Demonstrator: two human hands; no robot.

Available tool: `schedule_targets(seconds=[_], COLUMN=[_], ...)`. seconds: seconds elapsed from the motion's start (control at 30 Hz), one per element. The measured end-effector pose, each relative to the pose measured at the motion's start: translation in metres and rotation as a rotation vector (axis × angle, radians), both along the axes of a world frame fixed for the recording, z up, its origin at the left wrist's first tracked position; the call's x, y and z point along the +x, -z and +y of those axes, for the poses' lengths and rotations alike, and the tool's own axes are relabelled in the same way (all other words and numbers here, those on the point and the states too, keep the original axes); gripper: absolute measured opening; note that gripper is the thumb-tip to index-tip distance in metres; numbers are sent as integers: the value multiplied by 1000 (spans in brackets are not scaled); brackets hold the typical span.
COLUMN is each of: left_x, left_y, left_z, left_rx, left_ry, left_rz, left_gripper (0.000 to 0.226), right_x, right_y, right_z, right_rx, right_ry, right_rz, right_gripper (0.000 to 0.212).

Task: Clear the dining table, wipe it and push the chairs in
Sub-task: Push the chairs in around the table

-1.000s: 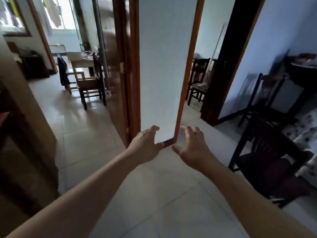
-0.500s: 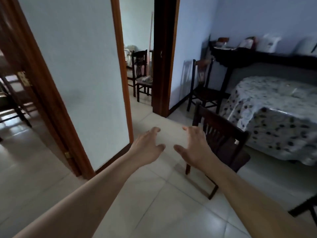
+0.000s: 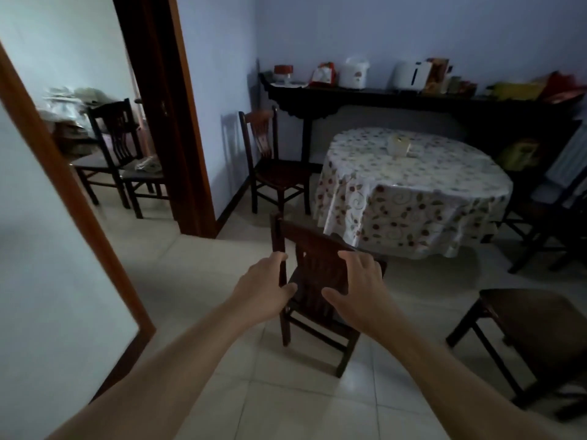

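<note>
left hand point(image 3: 265, 289) held out with fingers loose, holding nothing, in front of chair point(image 3: 314, 271) | right hand point(image 3: 359, 287) likewise, holding nothing | chair stands apart from tabletop point(image 3: 413, 176), back toward camera | pale container point(image 3: 397, 146) on cloth, contents too blurred to tell | stool point(image 3: 533, 331) cut off at right | shelf point(image 3: 413, 98) items dim

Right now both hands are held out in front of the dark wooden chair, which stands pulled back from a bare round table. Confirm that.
Not quite: the round table is not bare. The head view shows a floral tablecloth draped over it, with a small pale object on top. The rest holds: the left hand and right hand are held out, empty, in front of the dark wooden chair, which stands pulled back.
</note>
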State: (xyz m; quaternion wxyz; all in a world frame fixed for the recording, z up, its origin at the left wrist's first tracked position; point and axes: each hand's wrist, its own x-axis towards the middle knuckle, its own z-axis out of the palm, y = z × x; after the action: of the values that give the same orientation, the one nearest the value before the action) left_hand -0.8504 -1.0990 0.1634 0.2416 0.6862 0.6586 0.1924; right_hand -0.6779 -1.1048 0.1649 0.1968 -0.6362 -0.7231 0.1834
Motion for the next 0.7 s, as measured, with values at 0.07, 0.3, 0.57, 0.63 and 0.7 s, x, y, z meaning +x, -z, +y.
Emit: schedule_targets(seconds=[0.07,0.3,0.57,0.63,0.7], left_x=[8,17,9,4,0], left_y=[6,20,56,69,84], left_z=[33,131,234,263,291], left_rx=[-4,-48,-75,-74,-72], left_ry=[30,57,196,270,338], left_rz=[18,90,136,158,179], left_gripper=[60,60,59,62,68], right_x=[8,17,13,9,4], right_y=[5,25,68,84,99], right_z=[30,132,220,239,252], right_rx=[-8,-39,-131,-162,-178], right_ry=[35,58,129,182,238], right_rz=[5,2,-110,-143,-161], right_gripper=[72,72,79,82,84])
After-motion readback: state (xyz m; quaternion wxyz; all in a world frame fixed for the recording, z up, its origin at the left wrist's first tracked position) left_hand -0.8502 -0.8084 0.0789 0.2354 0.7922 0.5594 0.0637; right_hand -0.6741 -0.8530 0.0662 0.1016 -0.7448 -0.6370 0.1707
